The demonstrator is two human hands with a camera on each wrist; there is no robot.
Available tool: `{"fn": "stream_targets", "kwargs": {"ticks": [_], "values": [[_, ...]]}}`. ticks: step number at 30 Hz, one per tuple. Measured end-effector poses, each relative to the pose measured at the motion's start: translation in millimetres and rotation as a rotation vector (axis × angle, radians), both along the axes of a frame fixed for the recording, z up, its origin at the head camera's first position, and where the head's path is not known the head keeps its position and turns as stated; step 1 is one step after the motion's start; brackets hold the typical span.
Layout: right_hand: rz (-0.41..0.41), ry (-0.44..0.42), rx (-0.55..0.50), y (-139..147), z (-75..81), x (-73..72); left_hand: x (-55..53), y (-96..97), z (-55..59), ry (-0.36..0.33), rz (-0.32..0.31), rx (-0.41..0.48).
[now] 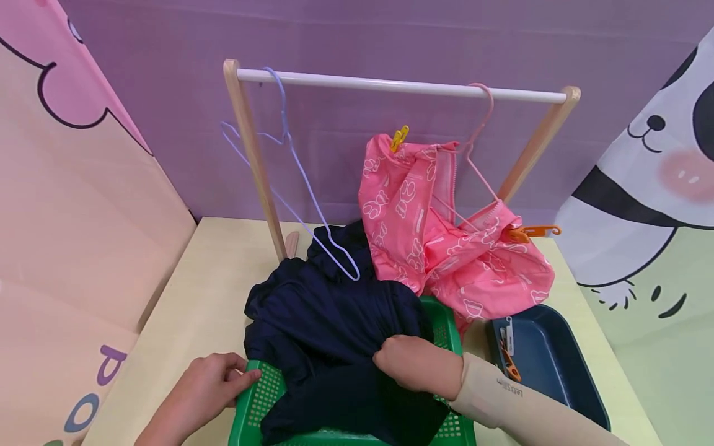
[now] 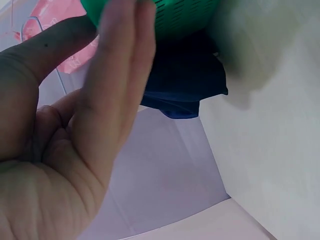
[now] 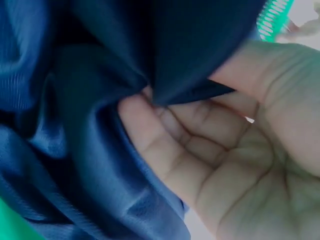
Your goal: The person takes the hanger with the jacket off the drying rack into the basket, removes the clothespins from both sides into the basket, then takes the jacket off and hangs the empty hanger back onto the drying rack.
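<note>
A crumpled navy garment (image 1: 334, 316) lies in and over a green perforated basket (image 1: 269, 393), spilling past its far edge. My right hand (image 1: 418, 367) pinches a fold of it near the basket's right side. In the right wrist view, the garment's cloth (image 3: 90, 125) bunches between the thumb and fingers of that hand (image 3: 225, 140). At the basket's left rim, my left hand (image 1: 203, 387) holds on with thumb and fingers. The left wrist view has these fingers (image 2: 117, 75) against the green basket wall (image 2: 185, 20), with navy cloth hanging beyond.
Behind the basket stands a rack with a white rail (image 1: 357, 82). A bare lilac hanger (image 1: 301, 173) hangs at left; a pink printed garment (image 1: 401, 210) hangs on a pink hanger (image 1: 482, 124) with yellow and orange clips. A blue tray (image 1: 549, 353) at right holds clips.
</note>
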State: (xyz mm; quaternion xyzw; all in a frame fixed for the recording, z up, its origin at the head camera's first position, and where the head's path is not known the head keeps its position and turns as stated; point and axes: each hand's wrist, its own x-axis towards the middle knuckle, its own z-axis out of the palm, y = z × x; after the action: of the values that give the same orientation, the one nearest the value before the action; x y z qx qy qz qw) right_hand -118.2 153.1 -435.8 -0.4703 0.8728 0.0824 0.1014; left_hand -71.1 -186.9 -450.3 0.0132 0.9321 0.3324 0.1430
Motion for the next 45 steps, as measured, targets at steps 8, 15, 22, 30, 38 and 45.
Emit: {"fn": "stream_targets", "kwargs": {"ticks": [8,15,22,30,38,45], "values": [[-0.018,0.048,-0.015,-11.1,11.7,-17.4,-6.3,-1.1,0.4,0.033,-0.049,-0.015],[-0.157,-0.005,-0.101,-10.2,72.5,-66.3,-5.8,-3.0,0.1,0.045,-0.060,-0.019],[-0.308,-0.080,-0.228,-33.0,79.9,-141.8,-6.9,-3.7,-1.1,0.040,-0.057,-0.019],[-0.385,-0.296,-0.096,-82.4,49.9,-190.9,-4.9,-5.5,-1.6,0.008,-0.033,-0.019],[-0.441,-0.374,-0.019,-97.1,17.9,-194.5,-5.4,-4.0,-1.2,0.009,-0.043,-0.016],[-0.275,-0.295,0.021,-96.2,-2.3,-208.5,-8.6,-0.7,0.8,-0.004,-0.039,-0.028]]}}
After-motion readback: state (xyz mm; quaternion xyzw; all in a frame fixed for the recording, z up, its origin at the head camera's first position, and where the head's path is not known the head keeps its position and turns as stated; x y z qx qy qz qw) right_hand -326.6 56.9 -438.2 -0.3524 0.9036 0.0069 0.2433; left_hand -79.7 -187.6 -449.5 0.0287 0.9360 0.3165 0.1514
